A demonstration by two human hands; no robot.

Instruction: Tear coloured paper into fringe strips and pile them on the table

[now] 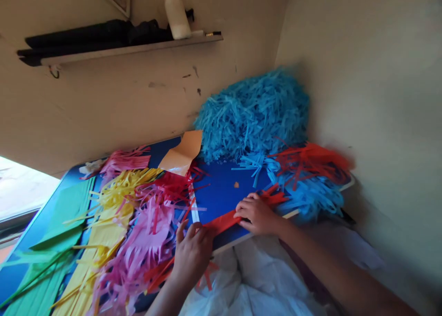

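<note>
Along the near edge of the blue table (223, 182), your red paper strip (223, 223) lies slantwise, close to the pale trim and just above the white cloth (252, 279) below it. Your working room is the patch of blue tabletop beyond the strip, bounded at the back by the big heap of blue shredded paper (255, 113), which leans against the wall (373, 90). To your left, the space is taken up by pink fringed paper (157, 219), then yellow paper (107, 228), then green paper (69, 210) out toward the far left side; to your right, a red fringe (311, 159) and a smaller blue fringe (316, 196) crowd the table's corner, near the wall. An orange sheet (181, 152) sits curled at the back, left of the heap. Your hands are apart: your left hand (194, 247) rests over the strip's left end with the fingers spread, and your right hand (258, 214) lies over it farther right with the fingers curled; you cannot tell whether either one pinches it or only presses. Your strip looks long, narrow and flat between them, bright orange-red, and splits into thin tails past your right hand. What its left end does under your palm is hidden.
</note>
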